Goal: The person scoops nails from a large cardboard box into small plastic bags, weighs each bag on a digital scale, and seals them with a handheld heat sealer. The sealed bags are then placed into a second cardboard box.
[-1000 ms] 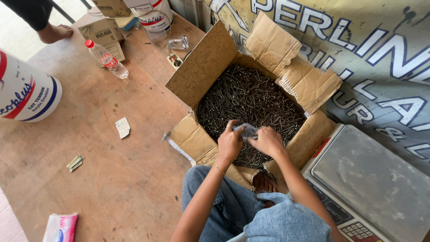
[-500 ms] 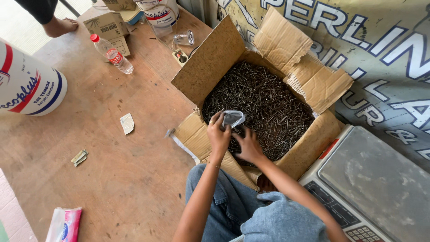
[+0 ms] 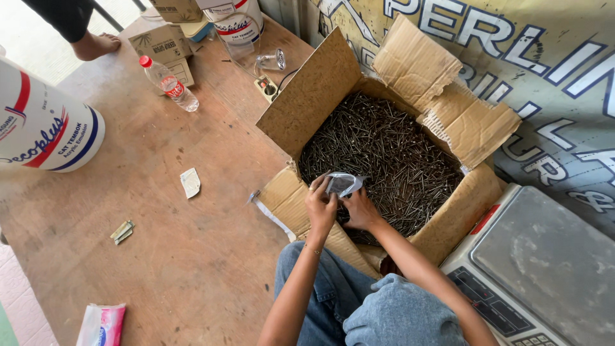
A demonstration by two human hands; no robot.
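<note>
- While both hands work over the near corner of the cardboard box (image 3: 307, 96), left hand (image 3: 320, 206) and right hand (image 3: 360, 210) pinch a small clear plastic bag (image 3: 343, 183) between them; left fingers curl over its near edge, right fingers close on its underside.
- Bag sits just above the pile of dark nails (image 3: 384, 160) filling the box, near the front-left wall.
- Box flaps stand open: tall left flap toward the floor side, torn flaps at back and right.
- Digital scale (image 3: 544, 256) just right of the box, touching its right corner or nearly so; can't tell which.
- Plywood floor (image 3: 192, 256) to the left carries a white paper scrap (image 3: 190, 182), a small folded bit (image 3: 122, 231) and a pink packet (image 3: 102, 325).
- Farther out: large white paint bucket (image 3: 45, 122) lying on its side, plastic water bottle (image 3: 170, 83), small cartons (image 3: 160, 43), second bucket (image 3: 237, 22) upright.
- Another person's bare foot (image 3: 96, 45) at top left, well apart.
- Person's own jeans-clad knees (image 3: 339, 295) sit against the box's front.
</note>
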